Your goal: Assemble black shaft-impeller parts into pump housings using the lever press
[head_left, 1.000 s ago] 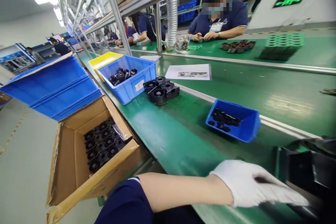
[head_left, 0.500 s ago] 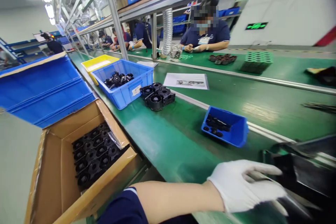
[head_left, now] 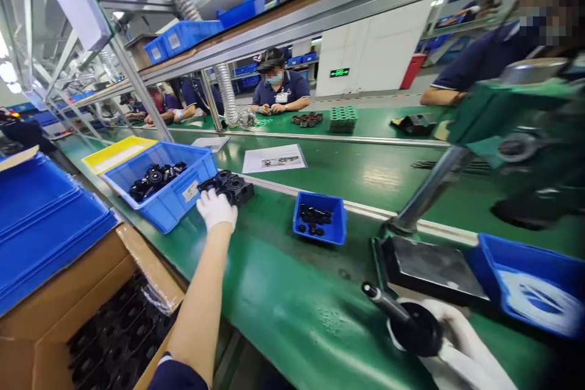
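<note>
My left hand [head_left: 217,210], in a white glove, reaches to the group of black round-holed plastic parts [head_left: 241,192] beside the blue bin. Its fingers are slightly apart over the near-left part of the group; their tips are partly hidden against the black. At lower right, my gloved right hand [head_left: 461,344] is closed around a black round plastic part with a stem [head_left: 418,326]. The stem points up and left and has a light tip. A small blue bin [head_left: 336,231] with little black pieces stands between my hands.
A large blue bin [head_left: 176,210] of black parts stands at left, near a yellow bin [head_left: 98,161]. The cardboard box [head_left: 18,365] below holds black parts. At right are a green bench press [head_left: 484,116] and a blue bin [head_left: 548,259] with white contents. A co-worker [head_left: 286,91] sits opposite.
My view has swung to the right. My left hand has gone from beside the press across to the black parts group. My right hand and the black stemmed part have come into view.
</note>
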`<action>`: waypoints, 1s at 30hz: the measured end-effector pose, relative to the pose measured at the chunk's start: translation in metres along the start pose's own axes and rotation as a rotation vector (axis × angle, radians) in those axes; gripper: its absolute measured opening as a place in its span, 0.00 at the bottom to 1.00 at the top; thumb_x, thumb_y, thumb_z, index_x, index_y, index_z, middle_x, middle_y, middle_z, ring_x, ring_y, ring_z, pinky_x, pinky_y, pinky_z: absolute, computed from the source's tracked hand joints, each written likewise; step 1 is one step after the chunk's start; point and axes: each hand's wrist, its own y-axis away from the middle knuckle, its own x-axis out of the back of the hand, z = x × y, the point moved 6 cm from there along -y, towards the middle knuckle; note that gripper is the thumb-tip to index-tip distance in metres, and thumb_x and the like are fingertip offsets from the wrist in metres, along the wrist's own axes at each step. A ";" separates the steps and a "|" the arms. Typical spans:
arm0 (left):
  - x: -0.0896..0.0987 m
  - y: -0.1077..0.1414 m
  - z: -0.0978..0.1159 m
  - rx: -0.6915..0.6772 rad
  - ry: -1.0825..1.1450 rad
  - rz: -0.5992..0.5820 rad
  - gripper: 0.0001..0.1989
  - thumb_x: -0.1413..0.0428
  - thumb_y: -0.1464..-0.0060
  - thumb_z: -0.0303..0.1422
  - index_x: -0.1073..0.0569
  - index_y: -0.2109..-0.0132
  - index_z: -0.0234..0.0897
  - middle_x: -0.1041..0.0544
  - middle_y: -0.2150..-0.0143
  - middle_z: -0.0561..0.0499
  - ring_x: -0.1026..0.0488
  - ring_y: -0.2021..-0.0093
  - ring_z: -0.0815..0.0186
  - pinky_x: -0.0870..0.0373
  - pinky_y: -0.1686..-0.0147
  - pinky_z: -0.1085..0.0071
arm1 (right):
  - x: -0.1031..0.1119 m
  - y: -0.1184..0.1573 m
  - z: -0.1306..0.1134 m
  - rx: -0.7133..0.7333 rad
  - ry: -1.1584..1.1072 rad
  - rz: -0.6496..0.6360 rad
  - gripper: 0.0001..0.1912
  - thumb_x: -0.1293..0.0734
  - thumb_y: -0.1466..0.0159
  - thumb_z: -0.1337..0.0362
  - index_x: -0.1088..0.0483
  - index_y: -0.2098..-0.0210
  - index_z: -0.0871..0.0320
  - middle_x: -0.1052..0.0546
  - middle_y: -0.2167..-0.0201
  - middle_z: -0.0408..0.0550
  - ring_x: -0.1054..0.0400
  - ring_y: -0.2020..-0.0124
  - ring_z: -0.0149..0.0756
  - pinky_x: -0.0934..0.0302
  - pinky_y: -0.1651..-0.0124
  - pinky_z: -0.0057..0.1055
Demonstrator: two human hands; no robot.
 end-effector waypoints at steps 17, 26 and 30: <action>-0.057 0.124 0.063 -0.862 -0.440 -0.454 0.23 0.42 0.45 0.39 0.30 0.43 0.42 0.29 0.45 0.43 0.30 0.51 0.53 0.34 0.51 0.59 | -0.005 0.014 -0.040 0.078 -0.320 -0.017 0.17 0.26 0.48 0.58 0.38 0.67 0.54 0.36 0.68 0.43 0.43 0.70 0.34 0.41 0.71 0.28; -0.093 0.205 0.134 -1.105 -0.463 -0.694 0.10 0.47 0.44 0.39 0.27 0.59 0.40 0.28 0.56 0.45 0.30 0.56 0.53 0.33 0.58 0.60 | 0.014 0.025 -0.068 0.306 -0.130 0.091 0.17 0.30 0.52 0.61 0.42 0.68 0.55 0.37 0.70 0.41 0.45 0.70 0.33 0.46 0.68 0.29; -0.100 0.216 0.140 -1.094 -0.458 -0.731 0.12 0.52 0.41 0.41 0.28 0.60 0.41 0.29 0.54 0.46 0.29 0.58 0.55 0.33 0.62 0.62 | 0.026 0.035 -0.081 0.371 0.057 0.161 0.13 0.36 0.54 0.69 0.42 0.69 0.54 0.39 0.71 0.41 0.46 0.70 0.33 0.46 0.66 0.31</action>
